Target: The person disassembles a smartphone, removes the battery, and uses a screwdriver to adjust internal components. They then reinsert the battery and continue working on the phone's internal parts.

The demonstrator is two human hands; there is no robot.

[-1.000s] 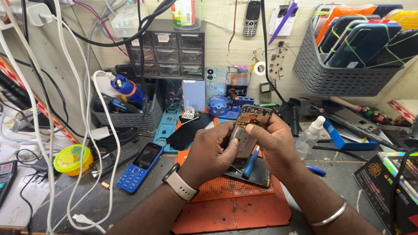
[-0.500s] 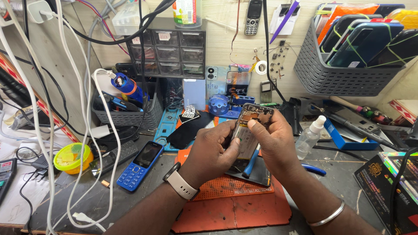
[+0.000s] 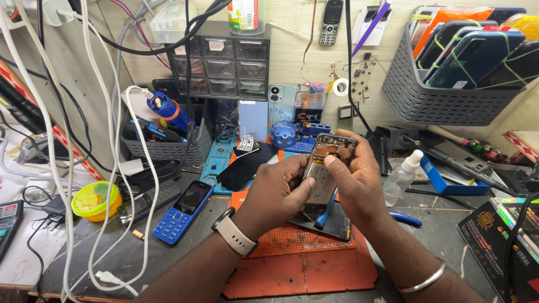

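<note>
I hold an opened smartphone upright above the orange work mat, its back off and its inner parts showing. My left hand, with a pale watch strap at the wrist, grips the phone's left side and lower half. On the other side, my right hand wraps the edge, with its thumb pressing on the upper inner part near the top. A metal bangle sits on that wrist. A dark phone panel and a blue-handled tool lie on the mat just under my hands.
A blue keypad phone lies left of the mat, near a yellow-green bowl. White cables hang at the left. A small clear bottle and a blue tray stand right. A grey basket of phones hangs on the wall, with small drawers behind.
Both hands stay on the opened phone. It has shifted slightly up and to the right, and my right thumb has moved a little on its upper part.
</note>
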